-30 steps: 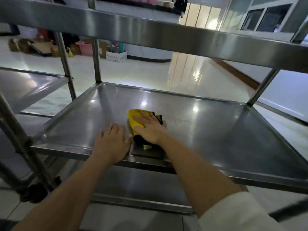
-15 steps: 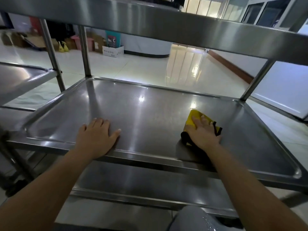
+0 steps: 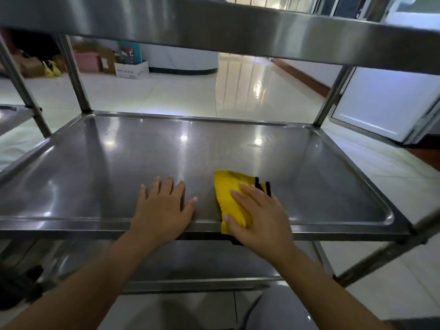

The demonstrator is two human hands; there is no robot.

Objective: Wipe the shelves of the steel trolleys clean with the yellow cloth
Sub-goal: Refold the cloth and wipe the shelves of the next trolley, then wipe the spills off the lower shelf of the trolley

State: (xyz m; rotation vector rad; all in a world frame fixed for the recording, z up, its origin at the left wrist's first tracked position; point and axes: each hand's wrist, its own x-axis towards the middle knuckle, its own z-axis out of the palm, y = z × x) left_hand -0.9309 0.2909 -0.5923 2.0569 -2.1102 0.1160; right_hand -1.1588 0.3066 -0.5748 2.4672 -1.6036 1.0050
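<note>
While my left hand lies flat and empty on the steel trolley's middle shelf, my right hand presses the yellow cloth, crumpled and black-edged, against the shelf's near rim, fingers straight.

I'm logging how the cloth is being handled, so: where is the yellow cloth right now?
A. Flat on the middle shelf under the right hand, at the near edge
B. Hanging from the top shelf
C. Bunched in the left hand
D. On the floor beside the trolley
A: the yellow cloth lies on the middle shelf with the right hand pressing it at the near rim, while the left hand rests bare on the steel.
</note>
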